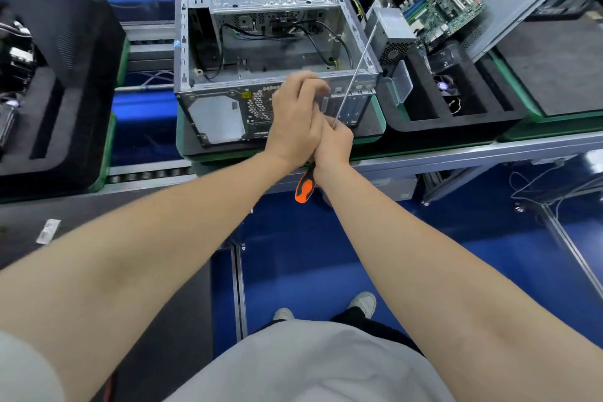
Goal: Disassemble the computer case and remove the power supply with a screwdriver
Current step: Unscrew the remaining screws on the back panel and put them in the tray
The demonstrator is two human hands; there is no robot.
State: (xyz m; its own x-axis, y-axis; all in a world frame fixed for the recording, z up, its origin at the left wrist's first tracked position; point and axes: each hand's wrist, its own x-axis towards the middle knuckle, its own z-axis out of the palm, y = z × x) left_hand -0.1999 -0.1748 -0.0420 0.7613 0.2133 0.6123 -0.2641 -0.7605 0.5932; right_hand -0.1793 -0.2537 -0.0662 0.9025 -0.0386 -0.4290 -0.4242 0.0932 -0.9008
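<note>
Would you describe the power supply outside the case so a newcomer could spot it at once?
Find the open computer case mid-bench. Just beyond its right wall, at the far end of the black foam tray, stands the power supply. It is a grey metal box with a fan grille, unlike the green motherboard leaning beside it.

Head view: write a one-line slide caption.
Right hand grips the screwdriver, left hand alongside, before the opened computer case; power supply sits outside it.
</note>
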